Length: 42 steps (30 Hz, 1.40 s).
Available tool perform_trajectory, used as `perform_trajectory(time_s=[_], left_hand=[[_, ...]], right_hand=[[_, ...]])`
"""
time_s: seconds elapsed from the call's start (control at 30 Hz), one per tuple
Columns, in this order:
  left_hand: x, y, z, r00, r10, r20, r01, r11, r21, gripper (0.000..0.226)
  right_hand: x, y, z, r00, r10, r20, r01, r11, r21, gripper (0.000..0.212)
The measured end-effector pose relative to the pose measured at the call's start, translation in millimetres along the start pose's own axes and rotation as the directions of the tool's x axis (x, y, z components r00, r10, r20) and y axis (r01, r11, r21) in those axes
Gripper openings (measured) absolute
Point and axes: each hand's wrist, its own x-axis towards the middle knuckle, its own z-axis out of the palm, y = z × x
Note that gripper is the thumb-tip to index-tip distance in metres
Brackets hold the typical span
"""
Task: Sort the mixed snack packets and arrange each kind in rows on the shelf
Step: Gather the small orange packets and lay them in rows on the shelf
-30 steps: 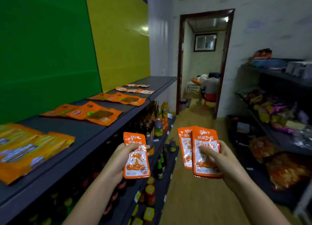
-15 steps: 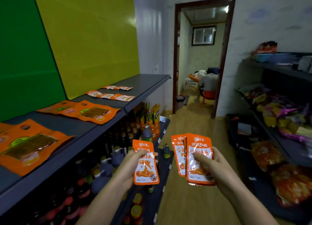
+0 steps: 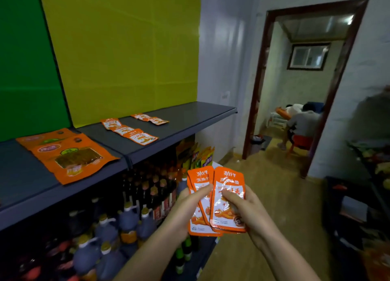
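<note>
A small fan of little orange snack packets is held upright between both hands, with the long sides pointing to 12 o'clock. The back ones are pinched by the left hand. The front one is gripped by the right hand. The matching row of little packets is laid on the shelf at 10 o'clock from the hands, higher up and well apart. The left hand is nearer to it, so a reach up and left is likely needed.

The left hand and right hand are bare; behind each hand a slim, uncovered forearm reaches the lower edge of view.
</note>
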Motion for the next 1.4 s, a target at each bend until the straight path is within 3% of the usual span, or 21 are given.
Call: perform_trajectory(time_s=[0.13, 0.37, 0.57, 0.73, 0.87, 1.07, 1.3, 1.4], left_hand=[[30, 8, -1, 0.99, 0.029, -0.135, -0.025, 0.999, 0.029, 0.02], [98, 42, -18, 0.965, 0.136, -0.226, -0.138, 0.99, 0.01, 0.027], [159, 95, -31, 0.892, 0.263, -0.367, -0.279, 0.96, 0.008, 0.015], [191, 118, -51, 0.817, 0.271, -0.509, -0.308, 0.951, 0.011, 0.014], [198, 127, -72, 0.714, 0.28, -0.642, -0.343, 0.939, 0.029, 0.021], [197, 138, -85, 0.506, 0.321, -0.801, -0.389, 0.914, 0.12, 0.01], [201, 136, -70, 0.311, 0.312, -0.898, -0.399, 0.9, 0.174, 0.008], [203, 133, -63, 0.255, 0.301, -0.919, -0.379, 0.905, 0.191, 0.011]], right_hand=[[44, -4, -1, 0.993, 0.011, 0.115, -0.008, 1.0, -0.024, 0.028], [134, -28, 13, 0.936, 0.008, 0.352, 0.026, 0.995, -0.091, 0.027], [223, -67, 38, 0.889, -0.098, 0.448, 0.146, 0.986, -0.075, 0.023], [291, -82, 54, 0.858, -0.116, 0.5, 0.195, 0.975, -0.11, 0.016], [347, -93, 68, 0.853, -0.071, 0.517, 0.179, 0.97, -0.162, 0.014], [416, -82, 107, 0.792, 0.025, 0.61, 0.259, 0.891, -0.373, 0.013], [452, -56, 135, 0.722, 0.011, 0.692, 0.491, 0.697, -0.523, 0.025], [458, -47, 139, 0.693, -0.034, 0.72, 0.634, 0.505, -0.586, 0.037]])
